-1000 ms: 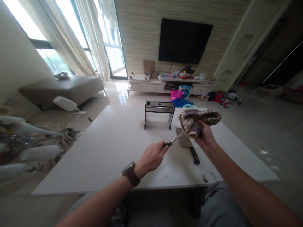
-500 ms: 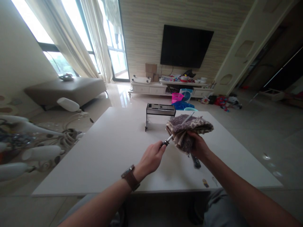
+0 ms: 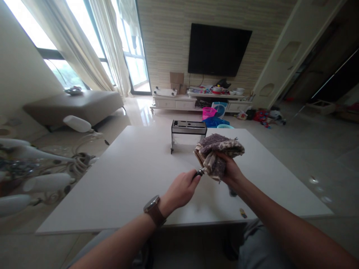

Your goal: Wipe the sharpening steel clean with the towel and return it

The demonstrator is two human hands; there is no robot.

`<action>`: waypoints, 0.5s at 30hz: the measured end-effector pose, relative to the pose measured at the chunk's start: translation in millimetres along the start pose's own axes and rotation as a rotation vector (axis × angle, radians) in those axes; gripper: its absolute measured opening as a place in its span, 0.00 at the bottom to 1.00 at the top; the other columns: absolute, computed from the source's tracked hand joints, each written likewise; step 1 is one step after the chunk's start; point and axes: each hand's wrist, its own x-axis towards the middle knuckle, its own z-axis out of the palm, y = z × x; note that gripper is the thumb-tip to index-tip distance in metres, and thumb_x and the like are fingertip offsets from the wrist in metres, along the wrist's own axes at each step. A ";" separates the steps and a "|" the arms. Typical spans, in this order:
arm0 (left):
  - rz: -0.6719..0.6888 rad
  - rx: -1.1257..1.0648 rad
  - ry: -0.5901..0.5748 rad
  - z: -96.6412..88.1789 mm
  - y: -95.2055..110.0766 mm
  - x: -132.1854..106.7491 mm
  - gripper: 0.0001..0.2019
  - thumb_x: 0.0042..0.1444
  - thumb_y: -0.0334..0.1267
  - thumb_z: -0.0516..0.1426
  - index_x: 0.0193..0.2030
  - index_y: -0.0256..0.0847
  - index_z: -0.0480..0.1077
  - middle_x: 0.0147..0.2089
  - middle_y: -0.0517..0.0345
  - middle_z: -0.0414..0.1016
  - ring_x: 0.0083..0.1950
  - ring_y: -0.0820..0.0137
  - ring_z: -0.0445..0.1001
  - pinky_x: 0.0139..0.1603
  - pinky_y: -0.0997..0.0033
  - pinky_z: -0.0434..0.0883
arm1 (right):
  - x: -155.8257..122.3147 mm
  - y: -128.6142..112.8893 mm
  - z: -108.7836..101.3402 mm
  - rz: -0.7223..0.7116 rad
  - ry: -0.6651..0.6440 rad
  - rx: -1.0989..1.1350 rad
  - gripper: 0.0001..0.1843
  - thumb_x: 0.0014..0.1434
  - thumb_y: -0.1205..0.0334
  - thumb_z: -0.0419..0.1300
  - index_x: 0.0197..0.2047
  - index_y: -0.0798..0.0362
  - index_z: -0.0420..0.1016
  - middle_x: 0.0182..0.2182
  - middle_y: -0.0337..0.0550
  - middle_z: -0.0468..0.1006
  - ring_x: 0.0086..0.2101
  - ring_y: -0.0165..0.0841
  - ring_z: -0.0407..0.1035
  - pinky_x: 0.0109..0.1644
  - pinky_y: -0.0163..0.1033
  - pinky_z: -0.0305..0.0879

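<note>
My left hand (image 3: 182, 188), with a watch on its wrist, is closed round the black handle of a sharpening steel (image 3: 199, 173). Most of the steel's rod is hidden by a bunched purple-grey and cream cloth (image 3: 215, 144), which my right hand (image 3: 232, 170) grips from the right and below. The tip seems to show at the cloth's far right edge. On the table under my right wrist lies a black-handled item (image 3: 232, 191), mostly covered. Beyond the cloth stands a metal-topped knife rack (image 3: 188, 129) with slots and clear sides.
The white table (image 3: 112, 194) spreads before me. A small yellow-and-dark piece (image 3: 242, 213) lies near its front edge. White lamp parts (image 3: 47, 183) crowd the left side. Past the table are a pink basket (image 3: 209, 112) and a low cabinet (image 3: 168, 103).
The cloth has slid along the rod, moving slightly left and covering the stretch near the handle. My left hand has shifted a little right. The view has tilted slightly.
</note>
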 end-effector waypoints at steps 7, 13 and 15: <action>-0.001 0.066 -0.016 -6.6 0.2 -1.8 0.13 0.69 0.43 0.47 0.34 0.42 0.65 0.26 0.61 0.68 0.28 0.70 0.63 0.29 0.67 0.47 | 20.8 -44.4 -20.6 -0.057 0.005 0.059 0.08 0.54 0.61 0.63 0.39 0.50 0.77 0.32 0.41 0.84 0.32 0.38 0.79 0.38 0.45 0.79; -0.029 0.192 0.038 -5.9 -0.9 -4.1 0.12 0.69 0.43 0.47 0.37 0.43 0.66 0.27 0.58 0.71 0.29 0.67 0.68 0.30 0.66 0.46 | 21.4 -57.8 -22.9 -0.153 0.012 0.080 0.09 0.57 0.61 0.59 0.42 0.48 0.77 0.32 0.40 0.84 0.34 0.36 0.79 0.40 0.43 0.79; -0.030 0.210 0.056 -5.2 -2.3 -4.7 0.12 0.69 0.43 0.47 0.38 0.43 0.66 0.28 0.58 0.72 0.30 0.66 0.69 0.30 0.66 0.47 | 19.8 -55.2 -21.6 -0.129 -0.030 0.068 0.11 0.55 0.60 0.62 0.43 0.48 0.77 0.35 0.41 0.84 0.35 0.38 0.80 0.40 0.45 0.79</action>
